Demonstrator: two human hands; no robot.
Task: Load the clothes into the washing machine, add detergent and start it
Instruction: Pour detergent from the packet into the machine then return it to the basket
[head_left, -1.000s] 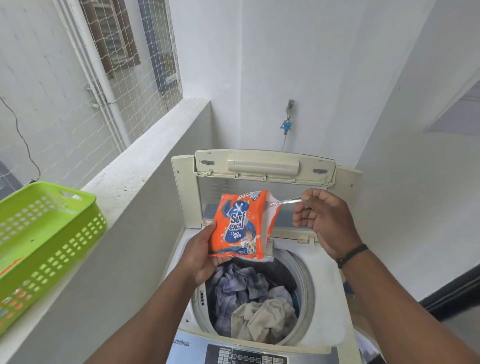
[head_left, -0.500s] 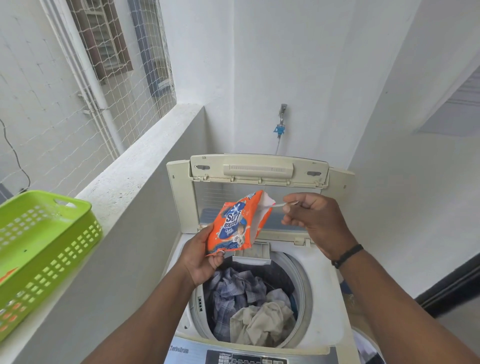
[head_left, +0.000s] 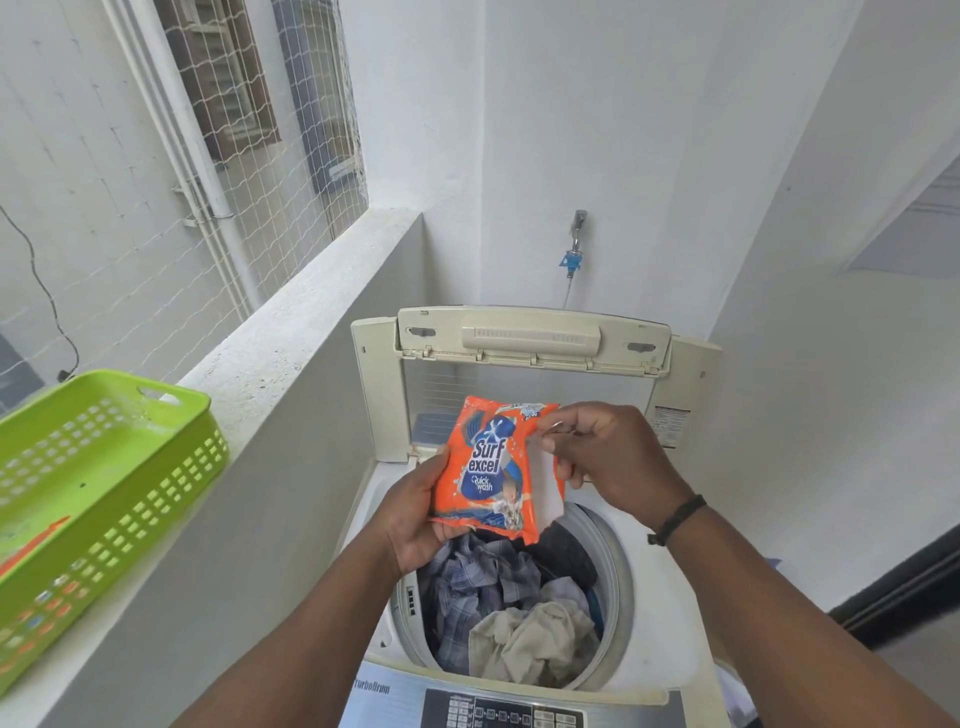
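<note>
Head view: at frame centre, the left hand (head_left: 415, 519) grips the orange Surf excel detergent packet (head_left: 493, 467) above the open washing machine (head_left: 649, 649) drum holding clothes (head_left: 498, 603); the right hand (head_left: 608, 457) pinches its top corner.

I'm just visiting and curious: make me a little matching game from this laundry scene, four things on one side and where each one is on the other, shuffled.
Things:
1. detergent packet
2. green basket
3. clothes
4. tap

Places:
A. on the wall above the washing machine's raised lid
B. on the ledge to the left of the machine
C. held in both hands, left hand and right hand, over the drum
D. inside the drum

Pairs: 1-C, 2-B, 3-D, 4-A
</note>
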